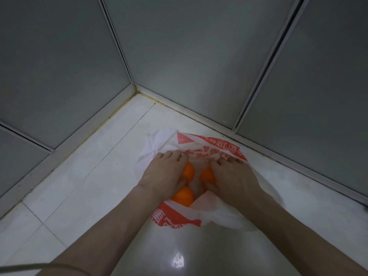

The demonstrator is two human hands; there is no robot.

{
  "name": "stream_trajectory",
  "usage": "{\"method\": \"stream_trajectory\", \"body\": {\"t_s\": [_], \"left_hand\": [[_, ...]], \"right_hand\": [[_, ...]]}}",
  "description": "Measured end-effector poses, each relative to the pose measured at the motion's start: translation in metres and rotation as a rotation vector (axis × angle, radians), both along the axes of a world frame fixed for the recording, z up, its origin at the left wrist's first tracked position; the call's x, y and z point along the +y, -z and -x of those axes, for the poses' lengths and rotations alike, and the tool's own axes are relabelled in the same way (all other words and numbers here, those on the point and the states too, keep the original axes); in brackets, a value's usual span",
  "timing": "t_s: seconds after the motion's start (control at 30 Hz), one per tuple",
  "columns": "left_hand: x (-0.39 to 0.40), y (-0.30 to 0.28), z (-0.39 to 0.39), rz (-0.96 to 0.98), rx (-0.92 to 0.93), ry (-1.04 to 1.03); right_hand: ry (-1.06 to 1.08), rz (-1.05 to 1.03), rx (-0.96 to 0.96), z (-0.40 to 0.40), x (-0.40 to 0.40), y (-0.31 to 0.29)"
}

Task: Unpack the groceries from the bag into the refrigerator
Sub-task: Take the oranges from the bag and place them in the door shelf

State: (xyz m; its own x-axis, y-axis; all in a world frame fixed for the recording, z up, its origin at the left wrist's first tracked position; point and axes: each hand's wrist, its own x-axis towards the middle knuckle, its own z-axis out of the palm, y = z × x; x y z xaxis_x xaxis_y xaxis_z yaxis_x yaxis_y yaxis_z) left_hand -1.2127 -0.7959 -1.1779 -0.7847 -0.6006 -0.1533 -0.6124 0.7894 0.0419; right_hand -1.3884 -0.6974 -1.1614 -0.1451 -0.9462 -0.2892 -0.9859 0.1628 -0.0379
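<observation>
A white plastic bag (179, 220) with red print lies open on the white tiled floor in a corner. Three oranges show inside it. My left hand (163, 172) reaches into the bag, fingers curled over one orange (189, 172). My right hand (233, 176) curls round a second orange (207, 174) on the right. The third orange (184, 196) lies loose at the near side of the bag, just below my left hand. No refrigerator is in view.
Grey frosted glass panels (179, 56) in metal frames rise on two sides and meet in the corner (135, 88) behind the bag. Glossy floor tiles (79, 176) spread to the left and toward me. A thin cable (29, 266) crosses the bottom left.
</observation>
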Motion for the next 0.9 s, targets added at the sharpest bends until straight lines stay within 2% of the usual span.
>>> {"method": "stream_trajectory", "body": {"t_s": [0.37,0.57,0.73,0.9], "left_hand": [[0.013,-0.004,0.003,-0.066,0.077,-0.083],[0.026,-0.029,-0.011,-0.065,0.203,-0.103],[0.040,-0.053,-0.026,-0.115,0.336,-0.234],[0.054,-0.074,-0.037,-0.180,0.409,-0.335]], "right_hand": [[-0.019,-0.064,0.025,-0.012,-0.003,0.001],[0.015,0.038,-0.046,-0.014,0.011,-0.024],[0.085,0.134,-0.117,-0.017,0.028,-0.049],[0.127,0.235,-0.292,-0.023,0.046,-0.074]]}}
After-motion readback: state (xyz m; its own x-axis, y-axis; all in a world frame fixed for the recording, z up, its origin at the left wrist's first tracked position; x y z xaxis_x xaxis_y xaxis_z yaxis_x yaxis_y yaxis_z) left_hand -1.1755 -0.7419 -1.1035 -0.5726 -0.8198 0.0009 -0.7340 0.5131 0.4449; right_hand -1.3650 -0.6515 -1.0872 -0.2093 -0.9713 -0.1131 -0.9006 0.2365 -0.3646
